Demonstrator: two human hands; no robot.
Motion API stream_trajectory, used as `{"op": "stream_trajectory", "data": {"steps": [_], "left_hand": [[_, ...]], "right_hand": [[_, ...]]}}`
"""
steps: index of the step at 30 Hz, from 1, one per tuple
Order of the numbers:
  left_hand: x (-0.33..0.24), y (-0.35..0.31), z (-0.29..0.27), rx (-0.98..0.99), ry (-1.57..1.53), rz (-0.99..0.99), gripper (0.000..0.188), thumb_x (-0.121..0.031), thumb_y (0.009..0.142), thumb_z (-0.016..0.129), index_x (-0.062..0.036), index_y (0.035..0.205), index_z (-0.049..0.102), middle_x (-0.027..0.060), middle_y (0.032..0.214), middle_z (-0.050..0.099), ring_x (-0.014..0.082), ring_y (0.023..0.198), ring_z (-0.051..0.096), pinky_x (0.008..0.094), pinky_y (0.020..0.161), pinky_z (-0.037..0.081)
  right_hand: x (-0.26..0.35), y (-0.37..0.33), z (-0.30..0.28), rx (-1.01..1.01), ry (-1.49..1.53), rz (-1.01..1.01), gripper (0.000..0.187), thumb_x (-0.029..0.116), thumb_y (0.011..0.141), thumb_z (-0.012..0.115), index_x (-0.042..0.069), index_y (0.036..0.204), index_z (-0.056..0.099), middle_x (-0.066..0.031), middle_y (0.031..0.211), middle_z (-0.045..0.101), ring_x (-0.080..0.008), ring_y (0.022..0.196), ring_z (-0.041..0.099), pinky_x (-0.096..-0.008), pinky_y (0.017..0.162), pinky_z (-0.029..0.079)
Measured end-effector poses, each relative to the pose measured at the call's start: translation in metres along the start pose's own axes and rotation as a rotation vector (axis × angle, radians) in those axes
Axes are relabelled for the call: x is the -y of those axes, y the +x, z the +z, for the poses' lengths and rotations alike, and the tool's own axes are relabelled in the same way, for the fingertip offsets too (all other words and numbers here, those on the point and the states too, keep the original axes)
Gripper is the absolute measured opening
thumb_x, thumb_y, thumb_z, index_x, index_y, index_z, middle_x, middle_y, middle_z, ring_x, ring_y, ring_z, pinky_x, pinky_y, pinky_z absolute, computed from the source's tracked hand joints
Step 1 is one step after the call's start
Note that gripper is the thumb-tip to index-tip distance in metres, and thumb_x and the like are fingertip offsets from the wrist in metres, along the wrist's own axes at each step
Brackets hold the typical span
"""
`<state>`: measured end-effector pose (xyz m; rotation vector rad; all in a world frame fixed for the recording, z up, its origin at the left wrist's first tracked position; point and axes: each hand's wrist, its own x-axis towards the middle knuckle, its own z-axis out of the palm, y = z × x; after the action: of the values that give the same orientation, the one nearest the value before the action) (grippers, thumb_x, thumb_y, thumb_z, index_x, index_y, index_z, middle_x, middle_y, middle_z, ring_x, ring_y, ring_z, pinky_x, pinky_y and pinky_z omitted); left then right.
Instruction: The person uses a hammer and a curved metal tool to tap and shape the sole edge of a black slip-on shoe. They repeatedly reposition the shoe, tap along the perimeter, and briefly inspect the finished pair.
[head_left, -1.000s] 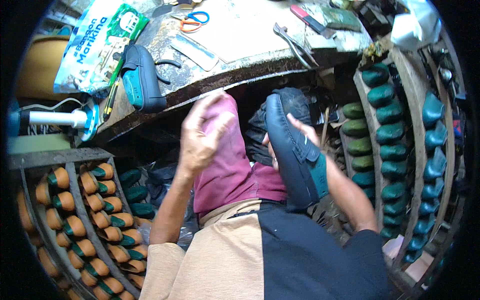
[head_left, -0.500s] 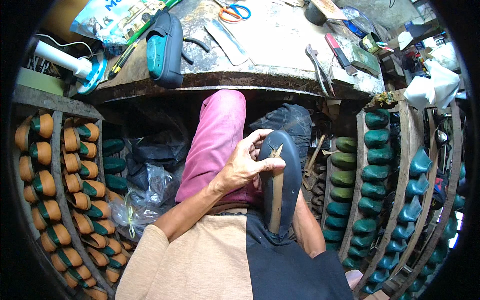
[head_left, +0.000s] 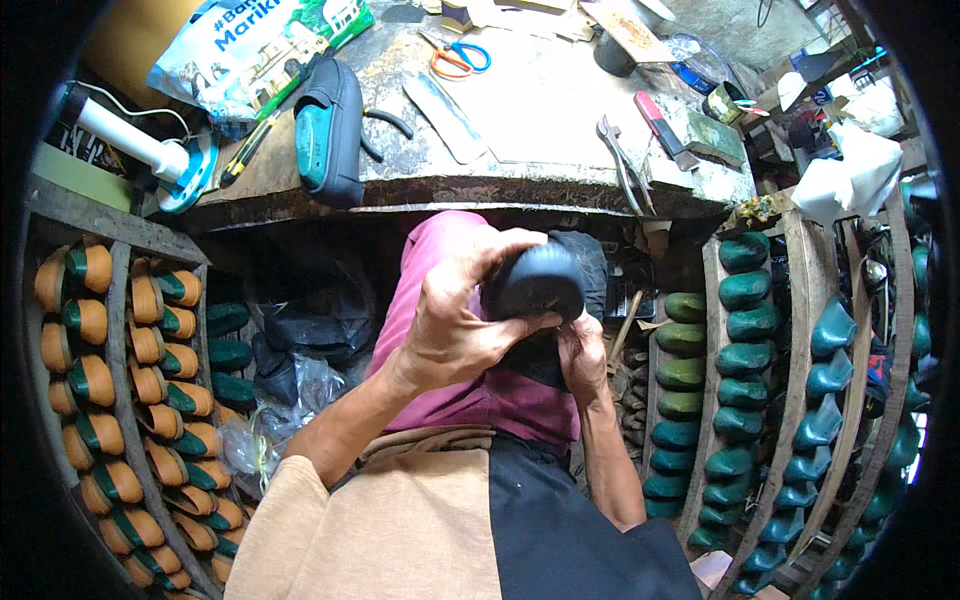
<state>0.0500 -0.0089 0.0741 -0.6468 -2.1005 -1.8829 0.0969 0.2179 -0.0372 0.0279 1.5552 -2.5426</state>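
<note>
The left hand (head_left: 455, 320) wraps over the rounded end of a dark blue shoe (head_left: 535, 283), its fingers (head_left: 500, 245) curled across the top and the thumb pressed under the near edge, so the grip is closed on the shoe. The right hand (head_left: 582, 355) sits just below and behind it, fingers bent against the shoe's underside; how tightly they close cannot be told, as the shoe hides most of them. The shoe is held over the person's lap, above a pink trouser leg (head_left: 440, 300). Beyond the fingers lies the worn worktop (head_left: 540, 120), carrying a teal and dark shoe (head_left: 328, 135) on its left part, orange-handled scissors (head_left: 455, 58) farther back, metal pliers (head_left: 622, 150) near the front edge to the right, and a red-handled tool (head_left: 660, 118) just beside them. A printed plastic bag (head_left: 250, 50) lies at the far left. Left of the hands, a rack holds rows of orange and green shoe lasts (head_left: 120, 380); to the right, another rack holds green shoe lasts (head_left: 700, 390).
</note>
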Motion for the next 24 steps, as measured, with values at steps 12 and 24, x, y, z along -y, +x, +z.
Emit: {"op": "stream_trajectory", "data": {"steps": [12, 24], "left_hand": [[0.013, -0.077, 0.020, 0.345, 0.029, -0.127, 0.081, -0.025, 0.078, 0.104, -0.0111, 0.150, 0.069, 0.0087, 0.150, 0.073, 0.0309, 0.150, 0.063, 0.0604, 0.137, 0.032], [0.001, -0.074, -0.004, 0.333, -0.042, -0.155, 0.062, -0.012, 0.080, 0.101, -0.0108, 0.138, 0.077, 0.0102, 0.140, 0.080, 0.0322, 0.145, 0.068, 0.0599, 0.135, 0.037]], "right_hand": [[-0.001, -0.026, 0.006, -0.058, -0.392, -0.095, 0.048, 0.030, 0.119, 0.051, -0.006, 0.145, 0.070, -0.0184, 0.149, 0.072, -0.0287, 0.142, 0.065, -0.0410, 0.127, 0.044], [0.003, -0.024, 0.026, -0.061, -0.610, -0.234, 0.046, 0.024, 0.120, 0.045, -0.010, 0.137, 0.070, -0.0248, 0.144, 0.074, -0.0345, 0.137, 0.070, -0.0416, 0.121, 0.050]]}}
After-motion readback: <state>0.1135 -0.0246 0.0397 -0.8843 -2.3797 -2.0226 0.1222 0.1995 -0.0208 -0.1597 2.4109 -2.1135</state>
